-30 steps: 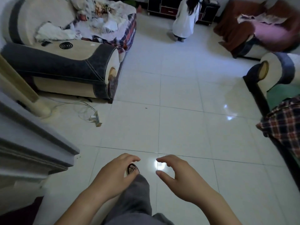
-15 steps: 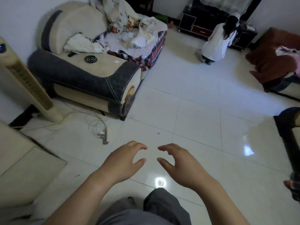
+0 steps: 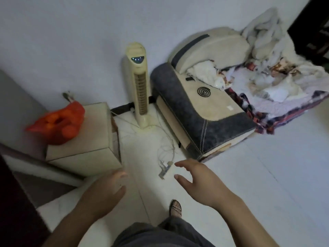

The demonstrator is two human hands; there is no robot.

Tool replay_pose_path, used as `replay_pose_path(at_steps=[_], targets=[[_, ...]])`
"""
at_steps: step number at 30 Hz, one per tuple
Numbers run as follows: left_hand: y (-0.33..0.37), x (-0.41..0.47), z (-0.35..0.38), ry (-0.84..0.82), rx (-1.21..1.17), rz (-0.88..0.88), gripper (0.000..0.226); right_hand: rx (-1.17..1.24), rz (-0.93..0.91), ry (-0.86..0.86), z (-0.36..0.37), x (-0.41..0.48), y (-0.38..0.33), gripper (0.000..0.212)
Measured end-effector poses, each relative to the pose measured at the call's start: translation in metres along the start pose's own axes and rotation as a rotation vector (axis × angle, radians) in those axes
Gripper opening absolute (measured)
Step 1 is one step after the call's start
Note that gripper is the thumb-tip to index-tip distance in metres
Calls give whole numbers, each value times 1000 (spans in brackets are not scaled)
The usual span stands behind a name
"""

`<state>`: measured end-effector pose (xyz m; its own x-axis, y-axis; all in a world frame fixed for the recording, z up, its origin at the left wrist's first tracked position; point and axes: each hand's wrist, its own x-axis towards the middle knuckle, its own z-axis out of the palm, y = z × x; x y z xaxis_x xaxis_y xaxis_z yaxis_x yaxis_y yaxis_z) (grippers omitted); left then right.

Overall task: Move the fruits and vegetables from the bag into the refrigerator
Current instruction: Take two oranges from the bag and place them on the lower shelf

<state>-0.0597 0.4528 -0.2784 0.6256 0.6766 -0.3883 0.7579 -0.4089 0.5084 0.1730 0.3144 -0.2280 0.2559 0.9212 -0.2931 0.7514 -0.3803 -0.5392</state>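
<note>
— Head view, item one: red bag (image 3: 57, 122), thin plastic, orange round fruit showing through it. Where does it sit?

— On top of the pale box (image 3: 83, 139) by the wall, over at its left edge, well apart from both hands. Item two: left hand (image 3: 105, 191), fingers loosely curled, nothing in its grip. Item three: right hand (image 3: 201, 182), fingers spread wide, also holding nothing.

— Hazards?

— Loose white cord and plug (image 3: 165, 164) on the floor tiles, just beyond the sandalled foot (image 3: 175, 207); I judge a step forward could snag it. The bag looks slumped toward the box's edge, so a pull at one corner could spill fruit or tear the film. Tower fan (image 3: 139, 90) stands just behind the box; a wide reach might knock it.

— Not accounted for?

— Refrigerator: no part plainly identifiable. Grey surfaces at far left are cut off by the frame, nature unclear. Bag contents: count and kind uncertain, outline blurred. Sofa (image 3: 204, 107) at right, heaped with cloth.
</note>
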Motion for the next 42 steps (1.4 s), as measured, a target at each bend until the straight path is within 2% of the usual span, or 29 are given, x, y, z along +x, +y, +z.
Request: replay_pose_path(at_steps=[4,11,18,24,27,32,35,39,42], targets=[[4,20,-21,210,-115,-197,37,-62,-202,-145,-25,84,-2,41],[7,59,-55,379,-205,-289,35,-104,-402,-286,-20,191,-42,41],[-37,128,-95,439,-270,-330,35,-145,-472,-355,-15,290,-82,41],[-84,219,-157,366,-270,-297,38,-188,-417,-335,-22,385,-119,40],[-112,245,-195,364,-225,-290,38,-198,-445,-324,-20,425,-151,40],[-162,237,-236,445,-263,-395,40,-230,-592,-420,4,469,-214,40],[-193,217,-245,505,-338,-516,52,-281,-695,-513,27,495,-251,41],[-231,197,-243,614,-361,-667,36,-315,-833,-635,59,532,-298,38],[-250,195,-241,635,-386,-775,50,-344,-923,-722,83,563,-320,37]])
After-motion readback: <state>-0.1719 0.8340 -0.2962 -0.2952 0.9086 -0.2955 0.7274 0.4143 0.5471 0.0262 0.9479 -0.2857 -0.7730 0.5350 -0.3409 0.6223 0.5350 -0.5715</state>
